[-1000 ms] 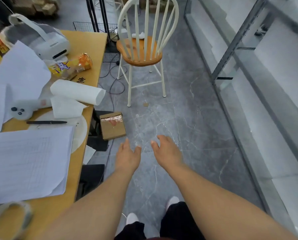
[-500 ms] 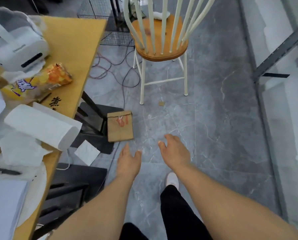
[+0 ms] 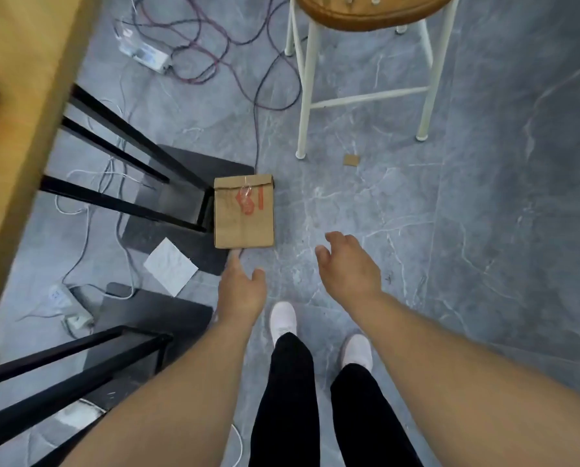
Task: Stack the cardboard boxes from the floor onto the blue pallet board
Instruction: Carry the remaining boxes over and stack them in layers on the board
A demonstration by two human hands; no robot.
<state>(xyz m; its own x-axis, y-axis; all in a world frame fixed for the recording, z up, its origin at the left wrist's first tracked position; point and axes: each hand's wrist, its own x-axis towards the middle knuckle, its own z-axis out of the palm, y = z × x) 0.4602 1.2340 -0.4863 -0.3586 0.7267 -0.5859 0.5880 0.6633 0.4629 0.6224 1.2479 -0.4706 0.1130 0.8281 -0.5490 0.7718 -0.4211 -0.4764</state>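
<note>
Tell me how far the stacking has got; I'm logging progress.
Done: nothing visible; no pallet in view. In hand: left hand and right hand, both empty, reach toward the cardboard box on the floor. Left: grasping, carrying, stacking.

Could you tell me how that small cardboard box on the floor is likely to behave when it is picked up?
The cardboard box looks small and flat-sided, so it is probably light and stiff enough for one hand. It lies flat on the floor, so it is unlikely to roll. Its taped top may feel slightly slick.
</note>
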